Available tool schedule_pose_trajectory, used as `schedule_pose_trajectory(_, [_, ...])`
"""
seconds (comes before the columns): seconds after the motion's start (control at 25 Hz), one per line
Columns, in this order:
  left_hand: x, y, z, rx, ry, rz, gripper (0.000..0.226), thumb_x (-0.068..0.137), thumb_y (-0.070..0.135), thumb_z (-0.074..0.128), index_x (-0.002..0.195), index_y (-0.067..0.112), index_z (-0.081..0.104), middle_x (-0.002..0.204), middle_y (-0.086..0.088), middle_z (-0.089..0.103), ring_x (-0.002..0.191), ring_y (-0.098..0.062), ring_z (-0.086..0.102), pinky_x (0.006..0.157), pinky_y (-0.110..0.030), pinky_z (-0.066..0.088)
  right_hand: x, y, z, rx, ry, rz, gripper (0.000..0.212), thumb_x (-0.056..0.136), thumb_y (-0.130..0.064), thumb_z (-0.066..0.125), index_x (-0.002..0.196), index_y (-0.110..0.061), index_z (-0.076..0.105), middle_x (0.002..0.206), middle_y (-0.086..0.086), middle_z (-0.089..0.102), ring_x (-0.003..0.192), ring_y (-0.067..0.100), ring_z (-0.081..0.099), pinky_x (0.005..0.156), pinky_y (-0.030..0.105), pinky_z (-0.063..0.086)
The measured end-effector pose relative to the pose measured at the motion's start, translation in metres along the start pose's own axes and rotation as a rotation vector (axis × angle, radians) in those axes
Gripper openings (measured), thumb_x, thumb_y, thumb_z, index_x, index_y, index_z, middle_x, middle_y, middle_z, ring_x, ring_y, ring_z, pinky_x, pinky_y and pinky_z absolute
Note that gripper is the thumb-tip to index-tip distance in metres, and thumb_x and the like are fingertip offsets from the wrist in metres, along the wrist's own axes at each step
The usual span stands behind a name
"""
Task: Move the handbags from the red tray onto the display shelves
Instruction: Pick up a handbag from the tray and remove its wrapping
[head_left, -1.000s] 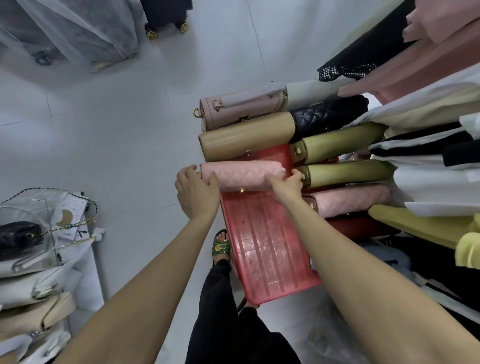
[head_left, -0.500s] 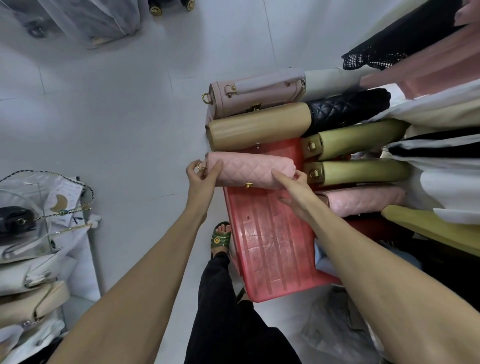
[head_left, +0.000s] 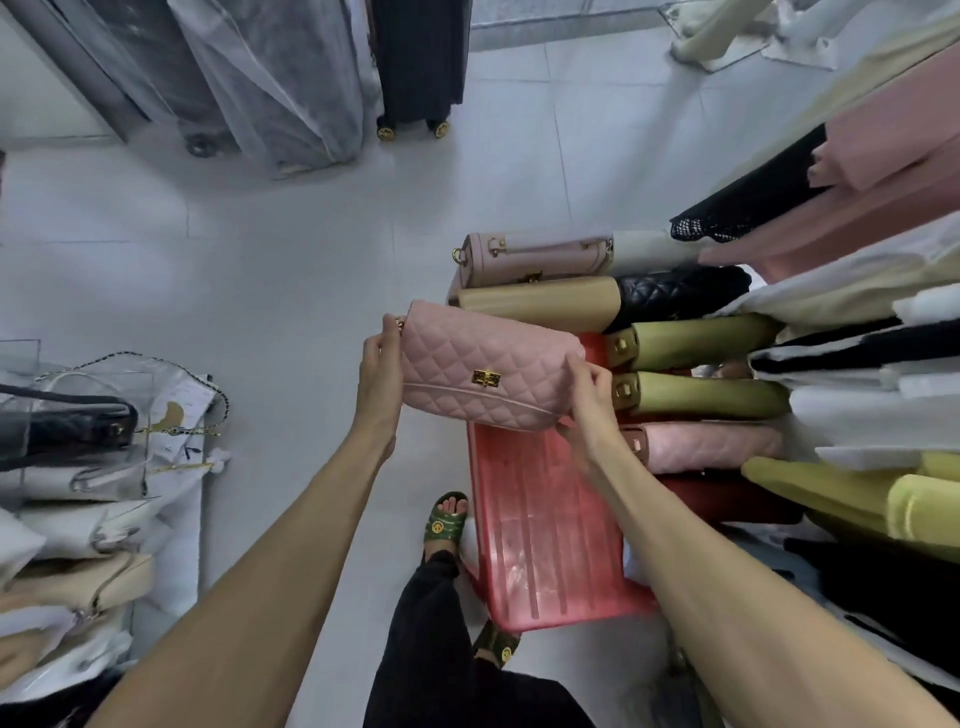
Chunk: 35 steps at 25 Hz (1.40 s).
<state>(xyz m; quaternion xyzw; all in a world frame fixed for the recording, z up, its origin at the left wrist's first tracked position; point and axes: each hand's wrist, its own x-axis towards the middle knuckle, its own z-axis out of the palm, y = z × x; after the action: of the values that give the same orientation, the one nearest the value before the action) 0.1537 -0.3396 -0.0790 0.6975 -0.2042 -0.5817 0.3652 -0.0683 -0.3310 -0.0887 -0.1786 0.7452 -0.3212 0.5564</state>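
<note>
A pink quilted handbag (head_left: 483, 366) with a gold clasp is lifted above the red tray (head_left: 545, 540). My left hand (head_left: 382, 374) grips its left end and my right hand (head_left: 589, 395) grips its right end. Several more handbags stand in the tray: a pale pink one (head_left: 535, 257), a tan one (head_left: 540, 304), a black quilted one (head_left: 675, 291), two olive ones (head_left: 696, 340), and a pink quilted one (head_left: 711, 447). Shelves (head_left: 78, 452) at the left hold bags, some in clear covers.
Hanging clothes (head_left: 852, 291) crowd the right side over the tray's edge. Covered garments (head_left: 270, 78) and a dark suitcase (head_left: 418, 62) stand at the far end of the grey floor. My foot in a green sandal (head_left: 447, 525) is beside the tray.
The pink quilted bag has been lifted out of the tray and turned so its clasp side faces up. Both hands rose with it, moving left.
</note>
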Motion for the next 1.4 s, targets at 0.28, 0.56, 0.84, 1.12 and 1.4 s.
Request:
schedule_pose_trajectory(0.28, [-0.096, 0.061, -0.033, -0.156, 0.102, 0.212, 0.049, 0.101, 0.066, 0.028, 0.127, 0.028, 0.046, 0.124, 0.007, 0.06, 0.107, -0.006, 0.058, 0.077, -0.034, 0.048, -0.067, -0.07, 0.004, 0.088, -0.124, -0.265, 0.081, 0.063, -0.1, 0.045, 0.116, -0.04, 0.057, 0.141, 0.004, 0.062, 0.126, 0.026, 0.061, 0.11, 0.054, 0.046])
schedule_pose_trajectory(0.56, [-0.223, 0.088, -0.077, -0.292, 0.274, 0.421, 0.057, 0.1, 0.069, 0.029, 0.131, 0.026, 0.049, 0.128, 0.001, 0.065, 0.114, -0.013, 0.062, 0.077, -0.035, 0.05, -0.2, -0.118, -0.007, 0.066, -0.402, -0.433, 0.049, 0.105, -0.062, 0.025, 0.124, -0.031, 0.058, 0.119, -0.001, 0.068, 0.102, 0.013, 0.064, 0.084, 0.035, 0.055])
schedule_pose_trajectory(0.84, [-0.354, 0.083, -0.149, -0.397, 0.546, 0.57, 0.044, 0.096, 0.073, 0.034, 0.119, 0.043, 0.055, 0.127, 0.012, 0.067, 0.116, -0.012, 0.062, 0.09, -0.043, 0.051, -0.306, -0.12, 0.029, -0.042, -0.725, -0.58, 0.063, 0.093, -0.075, 0.033, 0.136, -0.035, 0.055, 0.124, -0.007, 0.068, 0.106, 0.009, 0.065, 0.077, 0.031, 0.053])
schedule_pose_trajectory(1.12, [-0.482, 0.05, -0.226, -0.46, 0.854, 0.679, 0.031, 0.103, 0.059, 0.038, 0.105, 0.032, 0.054, 0.105, 0.011, 0.068, 0.092, -0.005, 0.065, 0.073, -0.032, 0.053, -0.425, -0.08, 0.082, -0.11, -1.158, -0.679, 0.071, 0.087, -0.079, 0.04, 0.138, -0.031, 0.055, 0.13, -0.003, 0.068, 0.119, 0.017, 0.066, 0.081, 0.034, 0.058])
schedule_pose_trajectory(1.4, [-0.603, 0.002, -0.305, -0.534, 1.169, 0.769, 0.027, 0.1, 0.06, 0.044, 0.099, 0.034, 0.053, 0.11, 0.009, 0.066, 0.099, -0.012, 0.064, 0.08, -0.037, 0.053, -0.558, -0.03, 0.128, -0.181, -1.457, -0.709, 0.08, 0.079, -0.075, 0.047, 0.145, -0.03, 0.05, 0.13, -0.005, 0.07, 0.117, 0.012, 0.066, 0.081, 0.033, 0.05])
